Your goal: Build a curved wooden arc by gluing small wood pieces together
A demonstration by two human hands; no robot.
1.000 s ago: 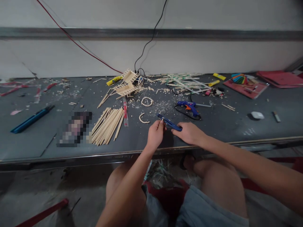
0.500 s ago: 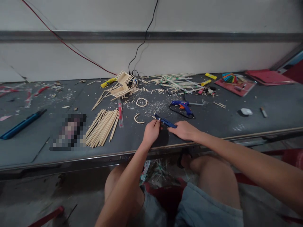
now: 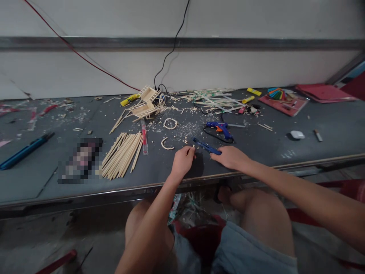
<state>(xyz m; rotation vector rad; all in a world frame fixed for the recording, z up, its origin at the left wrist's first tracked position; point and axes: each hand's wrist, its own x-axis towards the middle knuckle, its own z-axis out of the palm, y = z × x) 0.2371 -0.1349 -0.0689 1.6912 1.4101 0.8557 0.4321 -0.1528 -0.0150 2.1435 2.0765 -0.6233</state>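
Observation:
My left hand (image 3: pixel 183 160) is closed in a pinch near the table's front edge. A short pale end of a wooden stick (image 3: pixel 194 146) pokes out of its fingertips; the rest is hidden in the hand. My right hand (image 3: pixel 232 156) is wrapped round the near end of a slim blue hand tool (image 3: pixel 207 147), whose exact kind I cannot make out. The tool's far end points left, just beyond the stick and apart from it. Tiny cut stick pieces (image 3: pixel 186 140) lie past my left hand. Further off are a curved row of pieces (image 3: pixel 166 144) and a closed ring of them (image 3: pixel 170 123).
A blue glue gun (image 3: pixel 218 126) with a cord lies behind the tool. Left are a bundle of wooden sticks (image 3: pixel 123 155), a blurred dark rectangle (image 3: pixel 81 158) and a blue tool (image 3: pixel 27 151). Small stick-built models (image 3: pixel 145 108) stand near the wall. A white case (image 3: pixel 297 134) lies right.
My right hand and the blue tool have moved right, away from my left hand's fingertips. The stick end now shows clear of the tool. My left hand has barely moved.

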